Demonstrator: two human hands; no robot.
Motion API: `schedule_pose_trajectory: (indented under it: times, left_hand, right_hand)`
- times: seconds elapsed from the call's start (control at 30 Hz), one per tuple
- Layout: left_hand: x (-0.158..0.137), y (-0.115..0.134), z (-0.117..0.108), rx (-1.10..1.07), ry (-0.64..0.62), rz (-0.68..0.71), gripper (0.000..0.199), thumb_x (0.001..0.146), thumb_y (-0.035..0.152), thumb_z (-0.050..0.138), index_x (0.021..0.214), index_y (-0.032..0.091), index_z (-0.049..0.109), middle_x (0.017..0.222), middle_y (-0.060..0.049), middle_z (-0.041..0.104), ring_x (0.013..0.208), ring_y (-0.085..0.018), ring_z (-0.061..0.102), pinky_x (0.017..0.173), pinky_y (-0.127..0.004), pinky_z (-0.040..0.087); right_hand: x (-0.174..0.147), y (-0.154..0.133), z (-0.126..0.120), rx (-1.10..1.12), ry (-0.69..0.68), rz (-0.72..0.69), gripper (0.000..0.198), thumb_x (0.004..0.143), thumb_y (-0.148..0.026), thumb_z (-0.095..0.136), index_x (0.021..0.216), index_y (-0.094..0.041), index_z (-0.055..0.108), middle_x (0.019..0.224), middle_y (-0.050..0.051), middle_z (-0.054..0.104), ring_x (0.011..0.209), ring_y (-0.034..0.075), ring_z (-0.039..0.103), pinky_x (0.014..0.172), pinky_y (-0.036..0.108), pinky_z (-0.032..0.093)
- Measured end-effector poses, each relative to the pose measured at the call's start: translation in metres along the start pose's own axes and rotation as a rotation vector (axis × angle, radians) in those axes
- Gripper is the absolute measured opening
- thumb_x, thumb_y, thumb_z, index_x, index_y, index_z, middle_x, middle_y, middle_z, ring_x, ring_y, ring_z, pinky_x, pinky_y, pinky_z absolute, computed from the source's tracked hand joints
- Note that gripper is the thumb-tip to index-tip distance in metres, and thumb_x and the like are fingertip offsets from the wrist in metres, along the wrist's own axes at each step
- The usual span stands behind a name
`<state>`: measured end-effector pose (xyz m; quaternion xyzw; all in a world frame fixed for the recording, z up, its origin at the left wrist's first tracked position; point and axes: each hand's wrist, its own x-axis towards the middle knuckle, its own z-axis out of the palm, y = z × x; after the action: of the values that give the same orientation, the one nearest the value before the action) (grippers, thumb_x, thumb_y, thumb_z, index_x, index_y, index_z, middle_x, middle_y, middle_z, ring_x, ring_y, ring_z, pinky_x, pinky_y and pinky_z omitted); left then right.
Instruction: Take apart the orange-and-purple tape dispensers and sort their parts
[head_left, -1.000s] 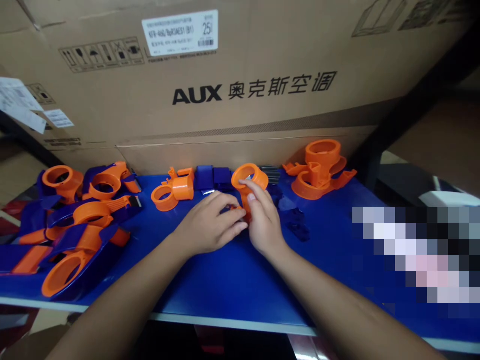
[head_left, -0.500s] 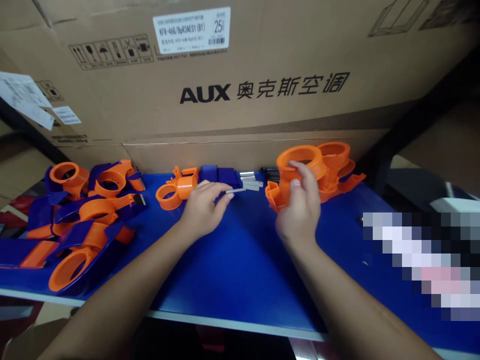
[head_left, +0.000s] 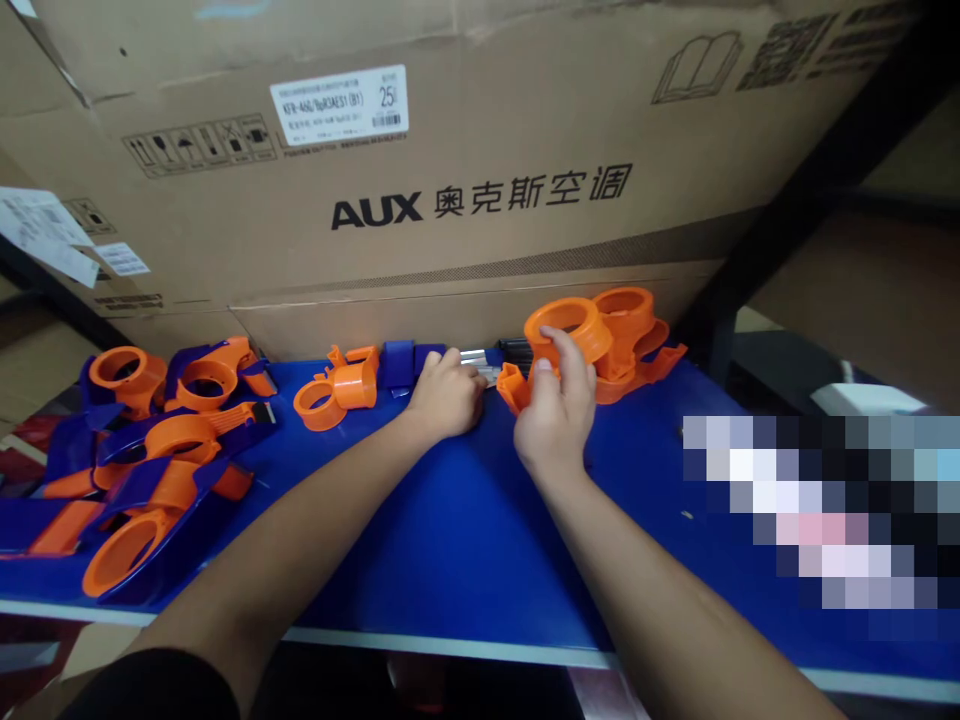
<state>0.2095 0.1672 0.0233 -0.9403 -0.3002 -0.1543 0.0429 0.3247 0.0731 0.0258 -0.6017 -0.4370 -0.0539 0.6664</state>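
Strips (head_left: 474, 357) at twelve o'clock now adjoin left hand (head_left: 448, 396), grip hidden; right hand (head_left: 553, 415) still grasps holder (head_left: 599, 345), seemingly mid-work

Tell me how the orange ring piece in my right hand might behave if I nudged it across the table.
The orange ring piece is probably stiff: its rim looks round, with no visible sag in the right hand. Its open, hollow ring suggests it's light for its size. That curved outer wall could let it rock or roll.
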Motion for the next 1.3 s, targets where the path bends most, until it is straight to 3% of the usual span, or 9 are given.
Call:
schedule_pose_trajectory:
  times: [0.17, 0.3, 0.4, 0.47, 0.57, 0.67, 0.8, 1.03, 1.3]
  left_hand:
    - [-0.021, 0.003, -0.011, -0.113, 0.153, -0.1, 0.034, 0.09, 0.031, 0.062, 0.121, 0.019, 0.068, 0.119, -0.014, 0.07, 0.116, -0.035, 0.052, 0.094, -0.054, 0.039]
    - [-0.06, 0.016, -0.031, -0.578, 0.335, -0.228, 0.056, 0.098, 0.035, 0.053, 0.152, 0.022, 0.039, 0.136, -0.013, 0.063, 0.112, -0.025, 0.062, 0.095, -0.045, 0.051]
    - [-0.093, 0.031, -0.04, -0.797, 0.311, -0.277, 0.07, 0.1, 0.041, 0.054, 0.16, 0.027, 0.022, 0.149, -0.015, 0.053, 0.116, -0.024, 0.065, 0.094, -0.043, 0.056]
    - [-0.111, 0.04, -0.04, -0.783, 0.323, -0.299, 0.071, 0.098, 0.037, 0.058, 0.159, 0.029, 0.024, 0.155, -0.015, 0.048, 0.131, -0.027, 0.058, 0.106, -0.048, 0.052]
    - [-0.136, 0.042, -0.036, -0.8, 0.412, -0.428, 0.063, 0.098, 0.03, 0.057, 0.156, 0.028, 0.031, 0.135, -0.013, 0.062, 0.119, -0.024, 0.065, 0.102, -0.046, 0.054]
    - [-0.158, 0.023, -0.039, -0.873, 0.573, -0.595, 0.058, 0.101, 0.033, 0.053, 0.155, 0.027, 0.033, 0.109, -0.007, 0.068, 0.089, -0.017, 0.069, 0.082, -0.034, 0.059]
    - [-0.17, -0.032, -0.058, -0.719, 0.743, -0.686, 0.058, 0.099, 0.037, 0.057, 0.152, 0.024, 0.037, 0.108, -0.006, 0.067, 0.092, -0.016, 0.068, 0.084, -0.03, 0.057]
    - [-0.149, -0.123, -0.068, -0.478, 0.614, -0.705, 0.034, 0.099, 0.037, 0.057, 0.124, 0.018, 0.067, 0.106, -0.01, 0.073, 0.092, -0.02, 0.07, 0.088, -0.034, 0.058]
    - [-0.139, -0.138, -0.053, -0.291, 0.511, -0.69, 0.024, 0.096, 0.03, 0.061, 0.11, 0.017, 0.075, 0.107, -0.012, 0.076, 0.104, -0.025, 0.07, 0.1, -0.039, 0.051]
  right_hand:
    - [-0.002, 0.0, 0.0, -0.004, -0.033, 0.019, 0.043, 0.097, -0.031, 0.046, 0.135, -0.025, 0.065, 0.127, 0.012, 0.066, 0.12, 0.03, 0.058, 0.109, 0.053, 0.041]
    - [-0.01, 0.001, 0.004, 0.03, -0.139, 0.027, 0.044, 0.099, -0.035, 0.045, 0.137, -0.025, 0.064, 0.132, 0.013, 0.064, 0.124, 0.03, 0.058, 0.111, 0.054, 0.04]
    - [-0.024, 0.0, 0.009, 0.181, -0.381, -0.043, 0.047, 0.103, -0.042, 0.038, 0.142, -0.028, 0.06, 0.143, 0.01, 0.061, 0.136, 0.028, 0.051, 0.118, 0.054, 0.034]
    - [-0.035, -0.003, 0.011, 0.343, -0.623, -0.077, 0.053, 0.105, -0.05, 0.033, 0.15, -0.03, 0.051, 0.152, 0.008, 0.055, 0.138, 0.027, 0.051, 0.117, 0.051, 0.037]
    - [-0.049, -0.01, 0.009, 0.548, -0.957, 0.013, 0.071, 0.103, -0.06, 0.032, 0.166, -0.035, 0.013, 0.161, 0.012, 0.044, 0.101, 0.022, 0.071, 0.082, 0.041, 0.061]
    - [-0.053, -0.015, 0.007, 0.659, -1.131, 0.069, 0.085, 0.099, -0.067, 0.036, 0.162, -0.041, -0.014, 0.169, 0.017, 0.025, 0.082, 0.018, 0.071, 0.056, 0.033, 0.059]
    - [-0.05, -0.013, 0.007, 0.61, -1.17, 0.047, 0.086, 0.098, -0.065, 0.041, 0.163, -0.043, -0.011, 0.167, 0.017, 0.026, 0.086, 0.019, 0.069, 0.057, 0.031, 0.058]
    - [-0.048, -0.005, 0.013, 0.518, -1.208, 0.088, 0.078, 0.101, -0.055, 0.044, 0.164, -0.044, 0.0, 0.154, 0.014, 0.039, 0.079, 0.016, 0.065, 0.052, 0.029, 0.053]
    - [-0.046, -0.003, 0.013, 0.46, -1.217, 0.094, 0.074, 0.101, -0.055, 0.043, 0.164, -0.043, 0.008, 0.145, 0.012, 0.045, 0.077, 0.014, 0.061, 0.053, 0.027, 0.05]
